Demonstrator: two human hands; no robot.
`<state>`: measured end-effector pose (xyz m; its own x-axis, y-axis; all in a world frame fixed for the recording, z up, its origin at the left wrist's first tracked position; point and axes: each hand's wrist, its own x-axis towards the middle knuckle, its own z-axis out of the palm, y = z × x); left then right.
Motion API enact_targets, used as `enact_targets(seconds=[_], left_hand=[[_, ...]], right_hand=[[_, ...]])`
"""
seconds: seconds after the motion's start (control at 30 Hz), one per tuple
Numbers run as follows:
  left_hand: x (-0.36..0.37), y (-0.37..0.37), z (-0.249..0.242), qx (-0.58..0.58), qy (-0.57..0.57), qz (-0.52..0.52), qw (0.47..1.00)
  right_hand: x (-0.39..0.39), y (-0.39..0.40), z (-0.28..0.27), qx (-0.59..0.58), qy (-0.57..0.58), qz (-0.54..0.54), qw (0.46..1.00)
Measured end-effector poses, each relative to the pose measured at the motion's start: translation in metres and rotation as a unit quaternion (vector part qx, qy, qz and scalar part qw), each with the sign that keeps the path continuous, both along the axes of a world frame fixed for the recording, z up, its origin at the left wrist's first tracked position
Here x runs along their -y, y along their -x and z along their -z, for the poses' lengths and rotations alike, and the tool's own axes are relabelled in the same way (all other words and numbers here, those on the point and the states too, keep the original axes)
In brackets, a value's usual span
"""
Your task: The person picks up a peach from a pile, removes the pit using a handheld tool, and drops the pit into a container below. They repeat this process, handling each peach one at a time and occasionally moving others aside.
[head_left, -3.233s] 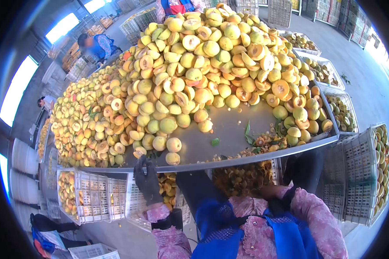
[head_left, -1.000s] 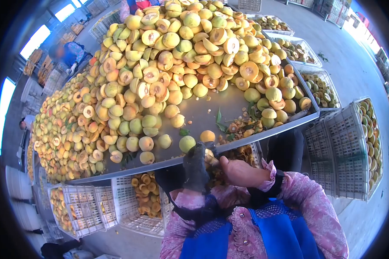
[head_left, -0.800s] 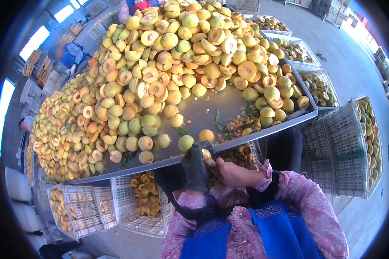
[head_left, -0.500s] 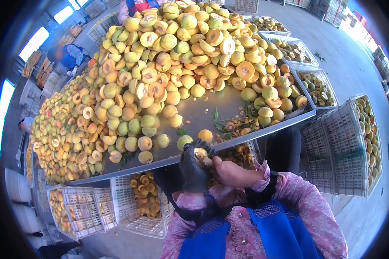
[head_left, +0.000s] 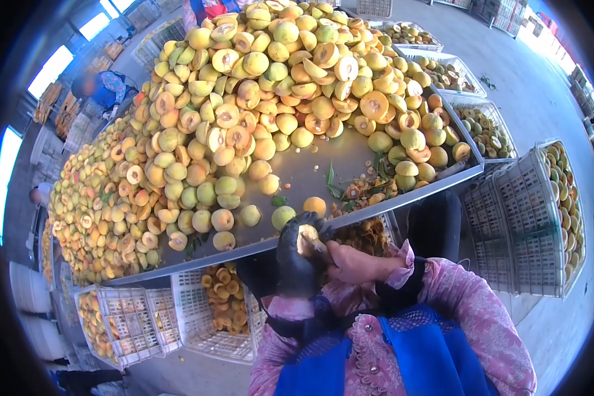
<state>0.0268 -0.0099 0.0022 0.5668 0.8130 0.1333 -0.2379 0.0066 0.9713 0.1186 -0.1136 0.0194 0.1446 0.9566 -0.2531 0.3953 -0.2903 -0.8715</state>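
Head view: a cut peach sits in the gloved left hand, just above the near edge of the metal desk, its pale flesh facing up. The left grip is clamped around the fruit, dark fingers wrapping its outer side. The bare right hand has its fingers curled in at the fruit's side; whether that grip is closed on a tool is too small to tell. A greenish peach and an orange one lie on the desk just beyond the glove, in front of the peach pile.

The piece should be light, with firm skin but softer flesh that bruises under hard pressure. Its exposed face is probably wet and slippery, so the rounded skin side, cupped against the palm, looks the surest hold.
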Motion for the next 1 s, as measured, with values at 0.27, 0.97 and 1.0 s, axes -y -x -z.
enact_targets(seconds=[0.27, 0.97, 1.0], left_hand=[[-0.006, 0.007, 0.005, -0.081, -0.090, 0.073, 0.990], [0.012, 0.012, 0.017, -0.072, -0.184, -0.046, 0.979], [0.015, 0.011, 0.013, -0.073, -0.185, -0.044, 0.979]], right_hand=[[0.004, 0.002, 0.000, 0.048, 0.019, -0.031, 0.998], [0.006, 0.022, 0.012, -0.077, 0.023, 0.027, 0.996], [0.007, 0.020, 0.009, -0.092, 0.022, 0.023, 0.995]])
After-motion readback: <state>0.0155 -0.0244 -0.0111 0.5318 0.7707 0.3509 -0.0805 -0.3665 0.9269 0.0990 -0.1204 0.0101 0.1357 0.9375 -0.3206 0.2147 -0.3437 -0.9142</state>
